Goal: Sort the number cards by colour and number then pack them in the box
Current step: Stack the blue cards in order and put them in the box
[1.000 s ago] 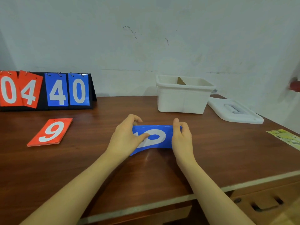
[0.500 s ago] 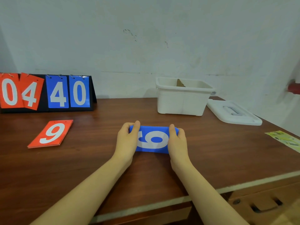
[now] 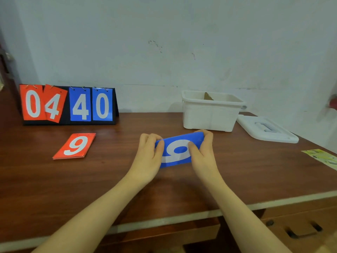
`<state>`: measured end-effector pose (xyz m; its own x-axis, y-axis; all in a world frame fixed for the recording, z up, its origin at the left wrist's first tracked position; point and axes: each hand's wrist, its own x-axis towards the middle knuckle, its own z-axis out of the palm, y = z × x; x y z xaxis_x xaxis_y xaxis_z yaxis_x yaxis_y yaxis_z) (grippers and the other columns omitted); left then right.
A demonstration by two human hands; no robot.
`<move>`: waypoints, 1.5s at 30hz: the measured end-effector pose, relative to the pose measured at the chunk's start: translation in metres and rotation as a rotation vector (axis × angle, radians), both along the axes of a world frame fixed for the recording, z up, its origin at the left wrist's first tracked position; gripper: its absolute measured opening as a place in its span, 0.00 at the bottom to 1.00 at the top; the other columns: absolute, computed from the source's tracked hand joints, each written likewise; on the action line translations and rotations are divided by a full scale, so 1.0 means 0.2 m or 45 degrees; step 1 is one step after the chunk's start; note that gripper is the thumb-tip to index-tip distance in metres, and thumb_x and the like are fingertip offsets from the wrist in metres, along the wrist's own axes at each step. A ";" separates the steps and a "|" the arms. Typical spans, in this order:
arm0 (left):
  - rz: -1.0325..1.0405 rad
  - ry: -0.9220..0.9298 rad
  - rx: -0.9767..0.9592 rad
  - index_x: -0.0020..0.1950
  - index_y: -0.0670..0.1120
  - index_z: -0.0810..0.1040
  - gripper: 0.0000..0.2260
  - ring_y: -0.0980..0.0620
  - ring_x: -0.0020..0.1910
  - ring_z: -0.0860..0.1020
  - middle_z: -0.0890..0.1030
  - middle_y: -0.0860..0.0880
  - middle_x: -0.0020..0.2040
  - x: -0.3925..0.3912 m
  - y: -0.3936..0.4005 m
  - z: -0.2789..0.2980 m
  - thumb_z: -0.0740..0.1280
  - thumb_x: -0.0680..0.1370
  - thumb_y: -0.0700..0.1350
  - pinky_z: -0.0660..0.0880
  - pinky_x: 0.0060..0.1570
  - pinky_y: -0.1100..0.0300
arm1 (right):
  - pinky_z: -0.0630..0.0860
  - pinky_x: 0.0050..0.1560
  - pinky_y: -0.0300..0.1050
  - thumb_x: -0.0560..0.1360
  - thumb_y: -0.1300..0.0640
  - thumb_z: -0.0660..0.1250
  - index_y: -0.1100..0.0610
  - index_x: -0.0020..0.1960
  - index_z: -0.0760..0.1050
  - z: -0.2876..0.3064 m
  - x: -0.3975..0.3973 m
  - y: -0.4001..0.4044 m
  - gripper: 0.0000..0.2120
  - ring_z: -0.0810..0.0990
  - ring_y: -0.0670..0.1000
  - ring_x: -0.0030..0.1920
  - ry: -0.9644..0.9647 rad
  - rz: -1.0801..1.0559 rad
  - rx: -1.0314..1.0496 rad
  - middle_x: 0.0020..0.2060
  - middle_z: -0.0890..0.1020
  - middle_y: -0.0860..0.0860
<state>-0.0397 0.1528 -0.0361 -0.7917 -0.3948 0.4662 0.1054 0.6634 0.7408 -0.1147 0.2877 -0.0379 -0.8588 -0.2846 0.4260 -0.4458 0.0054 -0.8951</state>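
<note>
A stack of blue number cards [image 3: 177,152] with a white 9 on top is held sideways just above the middle of the table. My left hand [image 3: 149,157] grips its left end and my right hand [image 3: 203,152] grips its right end, thumbs on top. A stack of red cards [image 3: 74,146] showing a 9 lies flat on the table to the left. The open white box [image 3: 209,115] stands behind the blue stack, with a brown cardboard piece inside.
A black flip scoreboard [image 3: 68,105] at the back left shows red 0 4 and blue 4 0. The white box lid [image 3: 267,129] lies right of the box. A yellow-green leaflet [image 3: 322,157] lies at the right edge. Drawers [image 3: 300,229] sit below the table's front edge.
Both hands have lifted the blue stack off the table, tilted it and carried it a little toward the box. The hands now pinch its ends from both sides.
</note>
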 end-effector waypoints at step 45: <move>0.423 -0.284 0.919 0.59 0.45 0.76 0.10 0.57 0.46 0.79 0.80 0.51 0.50 -0.93 -0.48 0.54 0.64 0.78 0.43 0.76 0.36 0.73 | 0.62 0.55 0.45 0.73 0.58 0.70 0.54 0.53 0.82 0.52 -1.02 -0.20 0.10 0.79 0.54 0.47 0.318 -0.101 1.227 0.45 0.83 0.49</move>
<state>-0.2264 0.0559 0.0726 -0.6247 -0.7670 -0.1462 -0.2124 -0.0133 0.9771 -0.3177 0.2468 0.0660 -0.8076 -0.5495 0.2140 -0.5875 0.7180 -0.3733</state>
